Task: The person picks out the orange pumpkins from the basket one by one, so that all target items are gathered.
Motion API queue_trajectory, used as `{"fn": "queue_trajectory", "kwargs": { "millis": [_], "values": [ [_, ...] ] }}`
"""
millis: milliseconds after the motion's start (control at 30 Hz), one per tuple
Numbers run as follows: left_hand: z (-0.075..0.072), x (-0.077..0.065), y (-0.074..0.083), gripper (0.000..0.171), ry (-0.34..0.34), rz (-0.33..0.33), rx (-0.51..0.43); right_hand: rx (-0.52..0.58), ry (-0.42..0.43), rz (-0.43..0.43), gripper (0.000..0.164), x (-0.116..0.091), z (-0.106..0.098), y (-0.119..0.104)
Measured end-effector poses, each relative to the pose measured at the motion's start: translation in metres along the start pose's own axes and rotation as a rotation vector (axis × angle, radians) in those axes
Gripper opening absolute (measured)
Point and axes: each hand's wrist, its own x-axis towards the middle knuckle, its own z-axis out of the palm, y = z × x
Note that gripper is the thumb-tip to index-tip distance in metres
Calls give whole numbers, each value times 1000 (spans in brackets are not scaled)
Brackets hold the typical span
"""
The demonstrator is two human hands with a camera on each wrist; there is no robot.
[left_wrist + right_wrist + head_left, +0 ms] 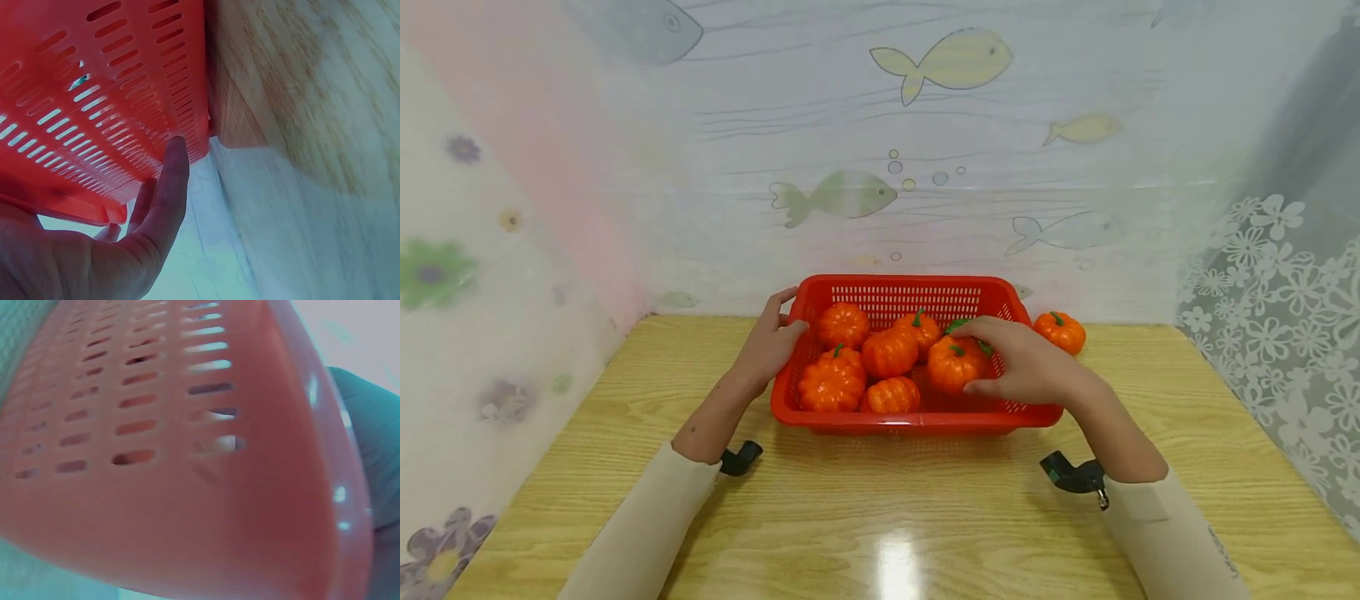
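Note:
A red plastic basket (917,420) with slotted walls stands on the table and holds several small orange pumpkins. My left hand (766,343) holds the basket's left rim, thumb on top and fingers along the outer wall, as the left wrist view also shows. Reaching over the basket's right end, my right hand (1032,363) grips an orange pumpkin (953,367) between fingers and thumb. A green thing (957,325) is partly hidden behind that hand. In the right wrist view the basket wall (187,531) hides the fingers; only part of the hand (375,444) shows past the rim.
Another orange pumpkin (1062,333) lies on the wooden table (880,500), just outside the basket's right side. Behind the basket rises a wall covering (850,125) printed with fish. Each wrist carries a black bracket (1075,473).

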Motion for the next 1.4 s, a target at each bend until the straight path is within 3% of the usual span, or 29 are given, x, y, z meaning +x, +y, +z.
{"fn": "queue_trajectory", "kwargs": {
  "millis": [567, 800, 1000, 1167, 1400],
  "values": [
    [0, 1, 0, 69, 2, -8, 5, 22, 164, -23, 65, -20, -32, 11],
    [0, 1, -1, 68, 2, 12, 11, 63, 294, -5, 61, -30, -45, 24],
    [0, 1, -1, 68, 7, 7, 20, 64, 375, 120, 63, -40, -56, 36],
    [-1, 2, -1, 68, 6, 1, 24, 80, 405, 275, 67, -51, -68, 47],
    [-1, 1, -1, 67, -2, 8, 23, 81, 429, 408, 77, -59, -74, 69]
  ]
}}
